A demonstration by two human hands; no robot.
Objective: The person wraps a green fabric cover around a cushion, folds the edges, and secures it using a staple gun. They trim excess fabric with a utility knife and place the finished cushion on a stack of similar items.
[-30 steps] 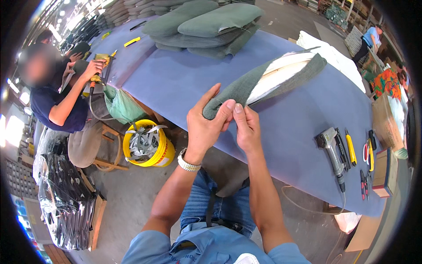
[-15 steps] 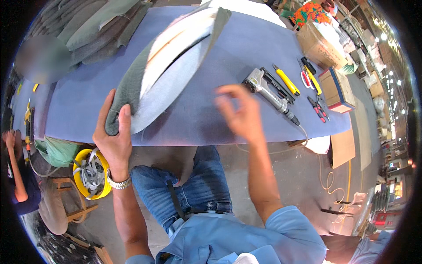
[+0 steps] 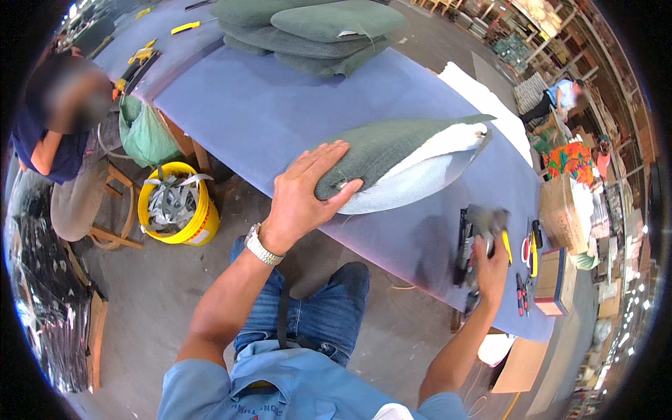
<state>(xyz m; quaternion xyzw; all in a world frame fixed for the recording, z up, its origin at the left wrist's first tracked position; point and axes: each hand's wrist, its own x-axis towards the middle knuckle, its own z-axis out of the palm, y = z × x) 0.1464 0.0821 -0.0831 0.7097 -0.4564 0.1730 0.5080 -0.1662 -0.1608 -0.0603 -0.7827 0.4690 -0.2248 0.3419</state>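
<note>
At blue table, left fingers gripping cushion, right fingers clasping grey tool.

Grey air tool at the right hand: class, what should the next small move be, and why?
Probably carry the grey air tool toward the green-covered cushion. The right hand is around the tool, which is apart from the cushion; the left hand holds the cushion's near end, and a white strip shows beside the green cover.
</note>
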